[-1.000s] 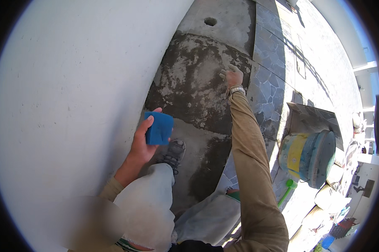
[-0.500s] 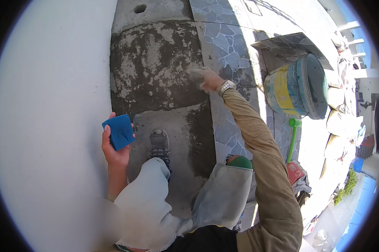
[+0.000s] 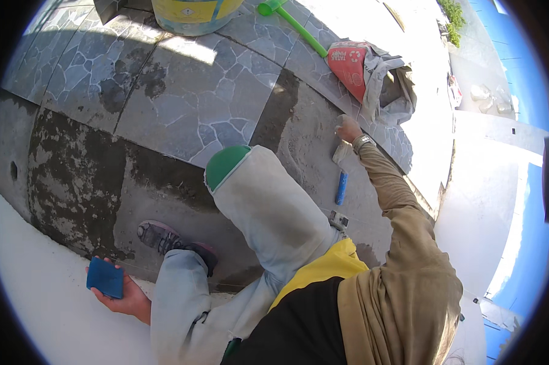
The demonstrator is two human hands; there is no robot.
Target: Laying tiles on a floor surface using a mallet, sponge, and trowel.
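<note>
My left hand (image 3: 127,296), low at the left by the white wall, is closed around the edges of a blue square block (image 3: 105,278), which looks like a sponge. Its palm is turned up beneath the block. My right hand (image 3: 348,129) is stretched out to the far right, low over the grey ground beside a red and grey bag (image 3: 349,68). Its fingers look curled, and what they hold, if anything, is hidden. Just below that hand lies a tool with a pale head and a blue handle (image 3: 341,188).
Stone-patterned tiles (image 3: 195,91) run along the far side. On them stand a yellow and teal bucket (image 3: 192,15) and a green mallet (image 3: 302,33). Dark wet mortar (image 3: 74,176) covers the ground at left. My shoe (image 3: 159,236) stands on grey concrete.
My view has swung to the right. My right hand has left the mortar patch and now reaches beside the bag. The blue block remains in my left hand.
</note>
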